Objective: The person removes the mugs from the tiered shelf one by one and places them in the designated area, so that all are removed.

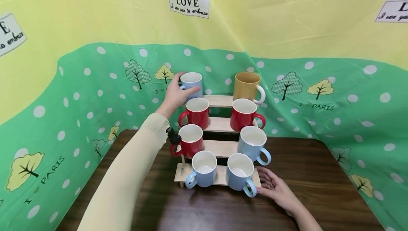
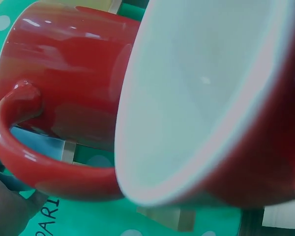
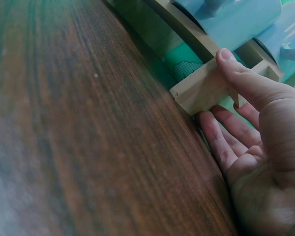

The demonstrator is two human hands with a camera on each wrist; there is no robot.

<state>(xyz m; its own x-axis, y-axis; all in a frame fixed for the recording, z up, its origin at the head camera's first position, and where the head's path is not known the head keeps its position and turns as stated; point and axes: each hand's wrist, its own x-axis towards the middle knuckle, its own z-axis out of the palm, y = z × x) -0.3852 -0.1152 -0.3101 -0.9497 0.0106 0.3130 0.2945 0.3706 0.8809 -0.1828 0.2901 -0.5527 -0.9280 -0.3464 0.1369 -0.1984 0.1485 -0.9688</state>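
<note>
A wooden tiered rack point(image 1: 220, 148) holds several mugs, two on each step. At its top left is a light blue mug point(image 1: 197, 82), which my left hand point(image 1: 174, 95) grips with thumb across the front and fingers behind. My right hand point(image 1: 276, 187) holds the right end of the lowest step, thumb on the wooden end point(image 3: 204, 91) and fingers beneath it in the right wrist view. Near that hand stands a light blue mug point(image 1: 237, 174), its handle turned forward. Close to the left wrist are two red mugs, the upper one point(image 1: 199, 117) and the lower one point(image 1: 192, 147).
A mustard mug point(image 1: 243, 89) with a white handle stands top right, above a red mug point(image 1: 239, 119) and a blue mug point(image 1: 250, 146). Another blue mug point(image 1: 205, 178) is at the lower left. Under the rack lies a dark wooden table point(image 1: 318, 181), backed by a patterned cloth point(image 1: 318, 46).
</note>
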